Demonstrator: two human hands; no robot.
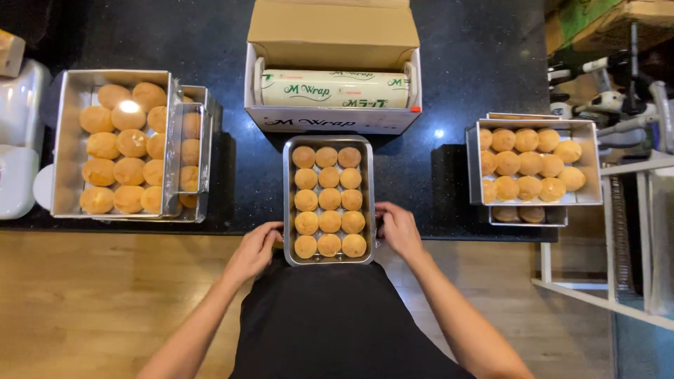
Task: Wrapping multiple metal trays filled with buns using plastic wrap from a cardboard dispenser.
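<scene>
Steel tray of round golden buns sits at the near counter edge, left hand and right hand gripping its two long sides, fingers curled on the rims. Behind it, a cardboard box holding a cling-film roll.

Cling-film box sits between two bun-filled trays.
</scene>
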